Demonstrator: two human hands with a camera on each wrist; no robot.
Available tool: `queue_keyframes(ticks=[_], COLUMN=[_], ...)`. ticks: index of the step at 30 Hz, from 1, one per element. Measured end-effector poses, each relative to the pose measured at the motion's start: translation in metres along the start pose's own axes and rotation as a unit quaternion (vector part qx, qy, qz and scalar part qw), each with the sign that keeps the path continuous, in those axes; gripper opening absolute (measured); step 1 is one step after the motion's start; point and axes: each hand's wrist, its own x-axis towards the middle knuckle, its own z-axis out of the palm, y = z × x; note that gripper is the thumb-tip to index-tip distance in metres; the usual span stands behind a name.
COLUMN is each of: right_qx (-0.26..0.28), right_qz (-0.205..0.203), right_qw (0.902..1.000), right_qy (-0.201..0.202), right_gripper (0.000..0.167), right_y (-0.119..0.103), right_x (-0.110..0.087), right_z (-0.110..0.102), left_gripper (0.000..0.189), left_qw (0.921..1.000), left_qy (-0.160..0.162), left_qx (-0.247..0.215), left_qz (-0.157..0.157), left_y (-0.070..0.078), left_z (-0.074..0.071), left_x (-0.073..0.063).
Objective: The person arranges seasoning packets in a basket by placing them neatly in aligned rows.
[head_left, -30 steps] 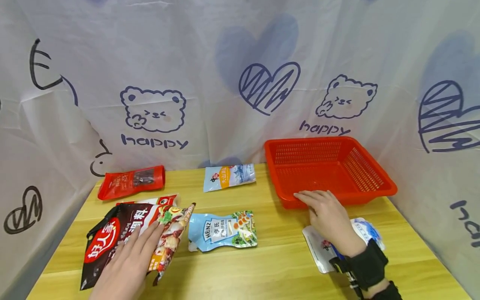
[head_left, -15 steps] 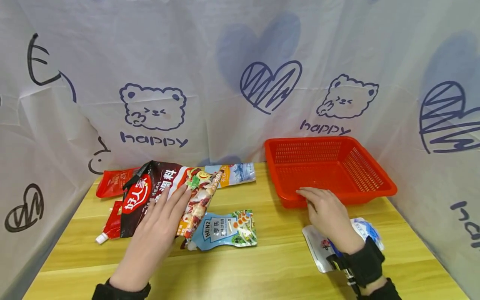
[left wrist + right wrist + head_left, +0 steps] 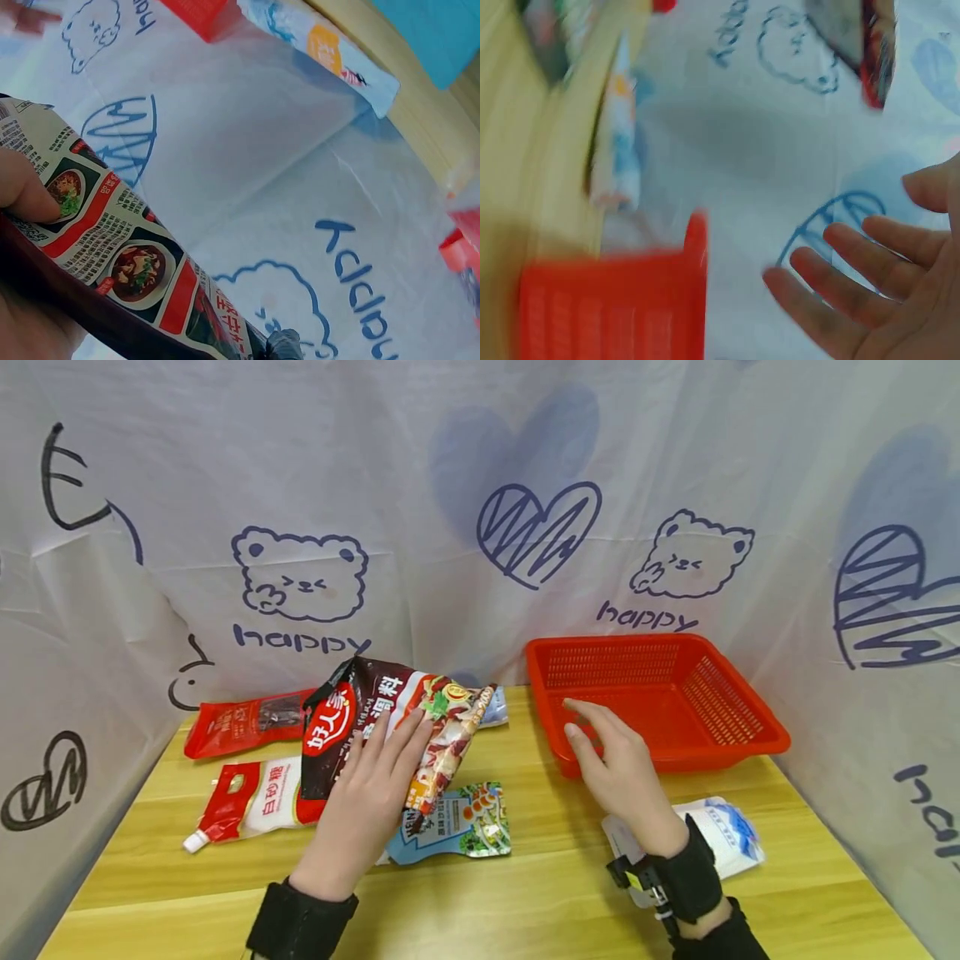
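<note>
My left hand (image 3: 367, 814) holds a brown seasoning packet (image 3: 367, 702) above the table, fingers lying over its front. In the left wrist view the thumb (image 3: 26, 187) presses on the packet's printed back (image 3: 112, 232). Behind and below the packet lies a blue Heinz pouch (image 3: 480, 827), partly covered. A white and blue sachet (image 3: 493, 708) is mostly hidden behind it. My right hand (image 3: 618, 772), fingers spread and holding nothing, hovers by the near left corner of the red basket (image 3: 558, 727). In the right wrist view its fingers (image 3: 840, 300) are apart from the basket.
On the left lie a red packet (image 3: 247, 727) and a white sugar pouch (image 3: 273, 789) with a red end and white cap. A white and blue pouch (image 3: 723, 835) lies partly under the right forearm. Printed cloth (image 3: 442, 527) walls the table (image 3: 480, 910) at back and sides.
My left hand has lifted the seasoning packet and carried it to the right, uncovering the sugar pouch. The right hand has risen from the basket's rim, its thumb now spread out.
</note>
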Motion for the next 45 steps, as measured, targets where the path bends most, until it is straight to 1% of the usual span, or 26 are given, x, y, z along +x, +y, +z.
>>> queue_keyframes(ticks=[2, 4, 6, 8, 10, 15, 16, 18, 20, 22, 24, 26, 29, 31, 33, 38, 42, 45], right_qx=[0.054, 0.117, 0.180, 0.232, 0.261, 0.294, 0.305, 0.332, 0.368, 0.393, 0.405, 0.408, 0.407, 0.409, 0.412, 0.425, 0.429, 0.431], right_qz=[0.010, 0.029, 0.053, 0.074, 0.088, 0.107, 0.109, 0.120, 0.135, 0.152, 0.167, 0.173, 0.173, 0.170, 0.166, 0.157, 0.146, 0.139], right_qw=[0.9985, 0.9925, 0.9819, 0.9690, 0.9601, 0.9479, 0.9441, 0.9329, 0.9169, 0.9038, 0.8961, 0.8944, 0.8957, 0.8957, 0.8954, 0.8914, 0.8916, 0.8914], right_qy=[-0.005, -0.017, -0.030, -0.042, -0.051, -0.062, -0.065, -0.070, -0.076, -0.077, -0.071, -0.060, -0.044, -0.037, -0.033, -0.015, 0.004, 0.021], right_gripper=[0.043, 0.045, 0.047, 0.050, 0.055, 0.064, 0.065, 0.067, 0.070, 0.075, 0.078, 0.080, 0.079, 0.079, 0.079, 0.080, 0.079, 0.077], right_y=[-0.010, -0.018, -0.024, -0.029, -0.031, -0.033, -0.033, -0.034, -0.035, -0.037, -0.039, -0.040, -0.041, -0.041, -0.042, -0.043, -0.044, -0.044], right_x=[0.005, 0.009, 0.012, 0.014, 0.015, 0.014, 0.014, 0.013, 0.013, 0.011, 0.011, 0.009, 0.009, 0.009, 0.009, 0.009, 0.010, 0.011], right_z=[0.006, 0.014, 0.021, 0.027, 0.033, 0.042, 0.044, 0.046, 0.049, 0.050, 0.051, 0.051, 0.052, 0.052, 0.053, 0.055, 0.055, 0.054], left_gripper=[0.085, 0.080, 0.076, 0.075, 0.072, 0.069, 0.068, 0.068, 0.070, 0.070, 0.068, 0.064, 0.059, 0.061, 0.066, 0.083, 0.100, 0.115], left_qw=[1.0000, 0.9999, 0.9997, 0.9996, 0.9996, 0.9994, 0.9994, 0.9993, 0.9992, 0.9990, 0.9989, 0.9988, 0.9986, 0.9985, 0.9986, 0.9989, 0.9980, 0.9953], left_qy=[0.004, 0.005, 0.006, 0.006, 0.004, -0.001, -0.001, -0.004, -0.007, -0.013, -0.017, -0.019, -0.020, -0.024, -0.031, -0.046, -0.054, -0.065], left_qx=[0.001, 0.004, 0.007, 0.010, 0.012, 0.016, 0.017, 0.018, 0.015, 0.017, 0.017, 0.022, 0.029, 0.031, 0.029, 0.003, -0.034, -0.069], left_qz=[0.007, 0.015, 0.021, 0.025, 0.026, 0.031, 0.032, 0.034, 0.036, 0.039, 0.040, 0.040, 0.038, 0.037, 0.032, 0.013, -0.002, -0.018], left_y=[0.003, 0.005, 0.008, 0.010, 0.013, 0.018, 0.018, 0.020, 0.022, 0.024, 0.025, 0.026, 0.026, 0.026, 0.025, 0.021, 0.015, 0.006], left_z=[0.007, 0.013, 0.019, 0.023, 0.025, 0.031, 0.033, 0.035, 0.037, 0.040, 0.042, 0.044, 0.044, 0.044, 0.043, 0.039, 0.033, 0.028], left_x=[0.003, 0.007, 0.010, 0.013, 0.015, 0.019, 0.019, 0.019, 0.019, 0.017, 0.016, 0.015, 0.015, 0.016, 0.016, 0.017, 0.019, 0.019])
